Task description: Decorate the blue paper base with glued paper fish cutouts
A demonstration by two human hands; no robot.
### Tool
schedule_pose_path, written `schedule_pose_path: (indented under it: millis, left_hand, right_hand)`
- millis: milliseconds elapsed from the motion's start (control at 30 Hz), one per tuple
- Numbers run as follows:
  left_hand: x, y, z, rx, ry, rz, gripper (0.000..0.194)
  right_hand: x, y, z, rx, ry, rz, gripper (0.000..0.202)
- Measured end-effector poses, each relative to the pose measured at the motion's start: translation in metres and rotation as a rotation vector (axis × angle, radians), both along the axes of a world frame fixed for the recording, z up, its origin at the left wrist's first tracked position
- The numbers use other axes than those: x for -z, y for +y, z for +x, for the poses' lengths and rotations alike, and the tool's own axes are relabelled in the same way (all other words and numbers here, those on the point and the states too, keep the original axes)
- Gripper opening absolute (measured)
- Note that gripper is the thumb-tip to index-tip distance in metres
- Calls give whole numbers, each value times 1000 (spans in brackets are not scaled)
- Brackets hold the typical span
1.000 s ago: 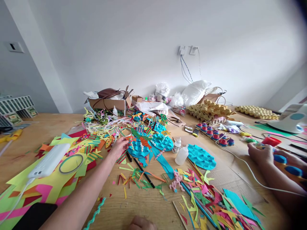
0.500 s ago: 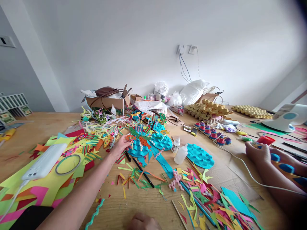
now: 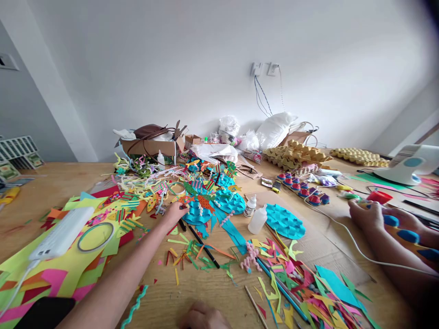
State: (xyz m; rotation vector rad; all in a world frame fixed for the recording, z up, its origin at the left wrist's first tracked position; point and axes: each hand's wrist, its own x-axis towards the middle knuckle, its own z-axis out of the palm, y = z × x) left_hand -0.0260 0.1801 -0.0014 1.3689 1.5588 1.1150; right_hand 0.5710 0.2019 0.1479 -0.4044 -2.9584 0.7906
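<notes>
My left hand (image 3: 176,213) reaches over the table, its fingers closed at the edge of a blue egg-carton piece (image 3: 196,213). What lies between the fingertips is hidden. Orange dotted paper fish (image 3: 205,203) lie on that piece, just beyond the hand. My right hand (image 3: 205,316) rests at the bottom edge, curled and partly cut off; its inner side cannot be seen. A black pen (image 3: 205,249) and paper scraps (image 3: 181,257) lie between my hands. To the right stand two white glue bottles (image 3: 257,220) beside a blue oval egg-carton piece (image 3: 286,221).
Coloured paper sheets (image 3: 65,267), a white power bank (image 3: 61,232) and a tape ring (image 3: 96,237) lie left. At right, another person's hands (image 3: 368,217) hold a painted egg-carton strip (image 3: 406,236). A white cable (image 3: 350,233) crosses there. Egg trays (image 3: 297,155) and a cardboard box (image 3: 149,148) stand behind.
My left hand has drawn slightly down, toward me, from the orange paper fish. My right hand stays at the bottom edge. The view has shifted a little.
</notes>
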Motion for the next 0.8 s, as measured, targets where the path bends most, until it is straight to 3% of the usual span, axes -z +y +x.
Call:
schedule_pose_path:
  millis: [67, 133, 267, 300, 367, 467, 567, 733, 800]
  left_hand:
    - [-2, 2, 0, 0, 82, 17, 14]
    - [-4, 3, 0, 10, 146, 36, 18]
    - [-8, 1, 2, 40, 234, 75, 22]
    - [-8, 0, 3, 49, 252, 85, 23]
    - [-9, -1, 3, 65, 286, 103, 24]
    - [-10, -3, 4, 85, 328, 125, 23]
    - [-11, -5, 4, 94, 372, 140, 21]
    - [-11, -6, 4, 98, 458, 116, 12]
    - [-11, -5, 4, 102, 497, 91, 8]
  right_hand:
    - [8, -4, 0, 18, 56, -85, 35]
    - [22, -11, 1, 101, 177, -55, 37]
    - [54, -25, -3, 399, 525, 430, 49]
    - [61, -27, -6, 381, 528, 495, 50]
    - [70, -30, -15, 214, 411, 418, 53]
    - [69, -34, -26, 64, 258, 118, 52]
    - [59, -38, -29, 138, 463, 8, 55]
    - [52, -39, -22, 352, 685, 207, 58]
    - [58, -37, -17, 283, 704, 318, 63]
